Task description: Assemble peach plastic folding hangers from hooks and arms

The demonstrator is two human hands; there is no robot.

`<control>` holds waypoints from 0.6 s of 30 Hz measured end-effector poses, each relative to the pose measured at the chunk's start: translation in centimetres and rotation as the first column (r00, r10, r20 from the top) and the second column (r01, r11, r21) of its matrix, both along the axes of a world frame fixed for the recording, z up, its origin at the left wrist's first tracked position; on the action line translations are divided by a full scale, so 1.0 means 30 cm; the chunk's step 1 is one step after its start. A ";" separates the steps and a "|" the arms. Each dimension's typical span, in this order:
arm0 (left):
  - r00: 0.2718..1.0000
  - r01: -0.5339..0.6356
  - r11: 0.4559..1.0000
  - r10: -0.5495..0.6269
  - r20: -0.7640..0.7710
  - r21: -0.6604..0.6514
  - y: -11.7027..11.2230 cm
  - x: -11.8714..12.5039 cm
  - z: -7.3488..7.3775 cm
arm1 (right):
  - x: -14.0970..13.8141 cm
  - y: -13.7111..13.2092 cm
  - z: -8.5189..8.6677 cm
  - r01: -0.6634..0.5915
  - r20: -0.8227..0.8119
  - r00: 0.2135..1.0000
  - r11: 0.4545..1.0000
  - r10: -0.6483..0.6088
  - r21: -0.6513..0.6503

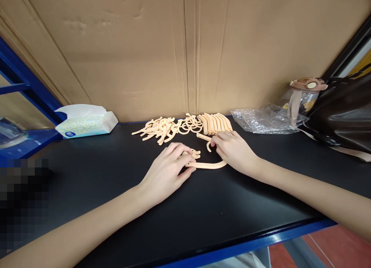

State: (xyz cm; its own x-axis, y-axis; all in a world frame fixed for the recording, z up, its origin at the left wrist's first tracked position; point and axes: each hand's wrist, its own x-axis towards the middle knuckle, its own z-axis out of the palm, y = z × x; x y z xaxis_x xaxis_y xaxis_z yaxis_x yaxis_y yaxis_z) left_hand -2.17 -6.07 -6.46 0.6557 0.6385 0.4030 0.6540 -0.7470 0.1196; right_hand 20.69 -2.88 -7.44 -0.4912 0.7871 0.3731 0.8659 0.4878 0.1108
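Left grip (166,168) pinches curved, cream, plastic-looking strip (208,166) by one end; right grip (233,149), cannot tell. Probably light, stiff; hold ends.

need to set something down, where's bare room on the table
Bare tabletop lies between the tissue pack and left hand, and in front between the forearms. Crowded: toward the cardboard, with cream pieces and clear plastic, and from left hand to right hand.
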 end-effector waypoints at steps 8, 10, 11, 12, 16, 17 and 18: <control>1.000 -0.017 0.997 0.017 -0.004 -0.075 0.012 -0.014 -0.006 | 0.002 0.001 -0.001 0.003 0.030 1.000 1.000 -0.003 -0.007; 0.999 -0.037 0.996 0.035 -0.020 -0.082 0.018 -0.021 -0.014 | 0.002 0.000 -0.001 0.000 0.035 0.999 1.000 0.000 0.003; 0.999 -0.046 0.995 0.043 -0.029 -0.086 0.021 -0.023 -0.019 | 0.002 0.000 0.000 -0.005 0.031 1.000 1.000 0.005 0.006; 0.998 -0.053 0.994 0.050 -0.040 -0.091 0.023 -0.024 -0.023 | 0.002 -0.001 0.001 -0.010 0.025 1.000 1.000 0.010 0.007; 0.995 -0.073 0.993 0.067 -0.070 -0.092 0.026 -0.022 -0.024 | 0.000 -0.002 0.002 -0.017 0.039 0.999 0.999 0.016 0.027; 0.994 -0.077 0.993 0.069 -0.083 -0.087 0.025 -0.021 -0.021 | 0.000 -0.001 0.002 -0.018 0.048 0.999 0.999 0.016 0.032; 0.992 -0.081 0.994 0.073 -0.099 -0.078 0.024 -0.020 -0.018 | 0.000 -0.001 0.002 -0.022 0.054 0.998 0.999 0.020 0.036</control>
State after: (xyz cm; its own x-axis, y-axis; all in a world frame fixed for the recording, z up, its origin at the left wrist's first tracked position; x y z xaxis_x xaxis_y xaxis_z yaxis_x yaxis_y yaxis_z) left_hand -2.77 -5.36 -7.01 0.6365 0.7167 0.2848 0.7205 -0.6844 0.1120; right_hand 20.71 -2.90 -7.38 -0.5274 0.7630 0.3738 0.8480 0.5002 0.1753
